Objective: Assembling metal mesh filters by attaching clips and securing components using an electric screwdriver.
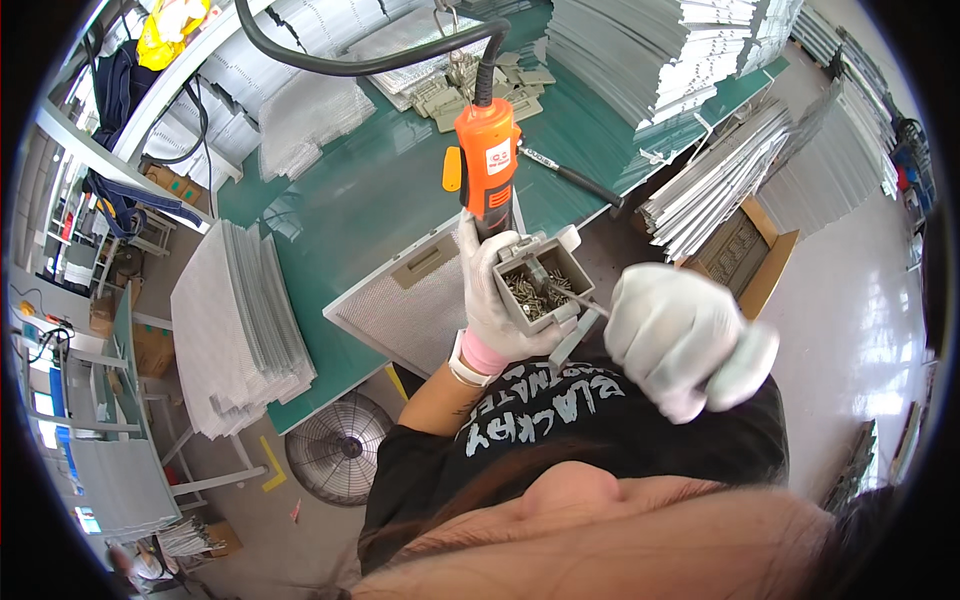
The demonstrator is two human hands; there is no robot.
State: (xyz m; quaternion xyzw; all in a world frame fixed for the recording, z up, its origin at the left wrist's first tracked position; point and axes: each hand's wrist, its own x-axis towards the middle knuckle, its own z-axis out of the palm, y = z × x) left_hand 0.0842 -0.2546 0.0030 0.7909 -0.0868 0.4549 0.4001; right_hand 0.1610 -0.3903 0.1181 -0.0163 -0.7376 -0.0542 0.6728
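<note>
My left hand (pixel 490 300), in a white glove with a pink cuff, is closed around the side of a small grey open box (pixel 540 258). Small screws (pixel 535 295) lie inside it. A thin metal rod (pixel 580 298) reaches over the box's rim into the screws; its other end runs into my right hand (pixel 670 340), gloved in white and closed, slightly blurred. Just beyond my left fingers stands an orange and black power tool (pixel 487 150) on a thick black cable. Under the left hand lies a framed mesh panel (pixel 395 305) with a beige recessed piece.
Stacked mesh panels (pixel 240 325) stand at the table's left. Beige plastic parts (pixel 500 90) and a black-handled tool (pixel 575 180) lie farther back on the green table (pixel 335 220). Tall panel stacks (pixel 640 60) rise at the back right. A floor fan (pixel 340 447) sits lower left.
</note>
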